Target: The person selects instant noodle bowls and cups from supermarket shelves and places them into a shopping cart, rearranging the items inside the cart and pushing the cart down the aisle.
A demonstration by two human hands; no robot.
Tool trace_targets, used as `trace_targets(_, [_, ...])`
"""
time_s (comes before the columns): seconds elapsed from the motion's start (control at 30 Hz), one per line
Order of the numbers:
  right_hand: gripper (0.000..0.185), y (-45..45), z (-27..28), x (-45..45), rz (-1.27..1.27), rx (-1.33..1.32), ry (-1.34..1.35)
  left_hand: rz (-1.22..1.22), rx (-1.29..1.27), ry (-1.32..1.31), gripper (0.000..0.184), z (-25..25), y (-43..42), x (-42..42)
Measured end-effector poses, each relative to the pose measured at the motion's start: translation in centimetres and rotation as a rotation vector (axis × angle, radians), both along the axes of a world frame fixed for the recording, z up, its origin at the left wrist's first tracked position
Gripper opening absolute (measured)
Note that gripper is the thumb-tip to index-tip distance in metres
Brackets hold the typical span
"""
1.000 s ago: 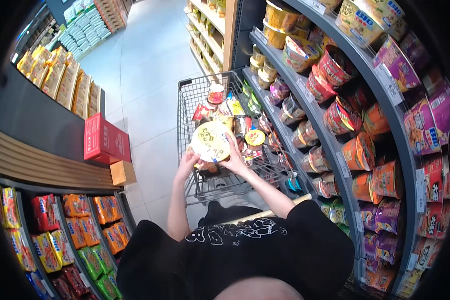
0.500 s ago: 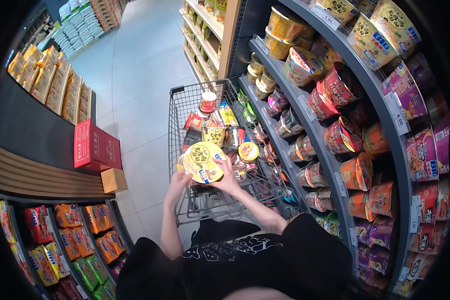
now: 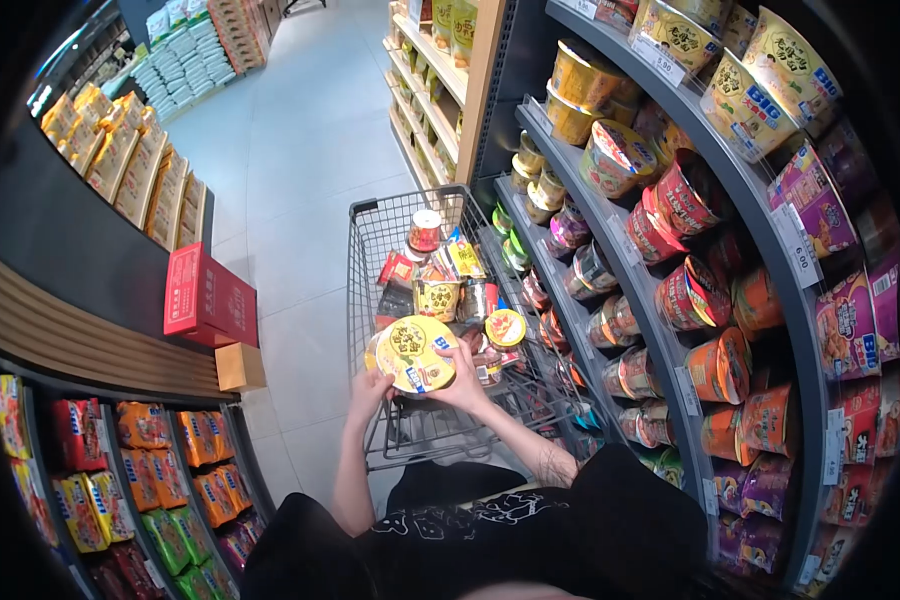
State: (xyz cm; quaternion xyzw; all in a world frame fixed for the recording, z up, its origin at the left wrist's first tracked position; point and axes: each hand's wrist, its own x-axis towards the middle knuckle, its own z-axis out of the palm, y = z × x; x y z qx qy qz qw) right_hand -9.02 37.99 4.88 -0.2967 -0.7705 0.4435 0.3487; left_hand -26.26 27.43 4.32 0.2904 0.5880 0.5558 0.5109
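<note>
Both hands hold a large yellow instant noodle bowl (image 3: 412, 352), its printed lid facing up toward me, over the near end of the shopping cart (image 3: 354, 260). My left hand (image 3: 372, 390) grips its lower left edge. On the right side, my right hand (image 3: 460, 378) wraps round the rim with the fingers on the lid. Beyond the bowl, inside the cart, are a red and white noodle cup (image 3: 424, 232), another yellow noodle bowl (image 3: 437, 298), a smaller cup with a yellow lid (image 3: 506, 327) and several packets. The held bowl hides part of the cart's contents.
A shelf of noodle bowls (image 3: 688, 195) curves close along the right. To the left stand a low rack of noodle packets (image 3: 150, 470), a red box (image 3: 210, 297) and a stepped display of yellow packages (image 3: 135, 165). Tiled floor (image 3: 300, 200) runs ahead between the shelves.
The view has shifted slightly, so the cart and shelves appear a little lower and further right. Both hands keep hold of the noodle bowl in much the same pose.
</note>
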Motion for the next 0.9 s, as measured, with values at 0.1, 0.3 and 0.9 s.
trace_targets(0.1, [0.072, -0.1, -0.1, -0.1, 0.004, 0.008, -0.023, 0.043, -0.05, -0.026, 0.013, -0.8, -0.2, -0.1])
trace_targets(0.3, [0.068, -0.3, 0.0, -0.7, -0.02, -0.003, -0.048, 0.067, -0.022, 0.013, 0.02, -0.8, -0.7, 0.0])
trace_targets(0.9, [0.059, 8.4, 14.4, 1.5, -0.494, 0.458, 0.176, -0.752, 0.389, 0.727, 0.042, -2.8, 2.7, 10.0])
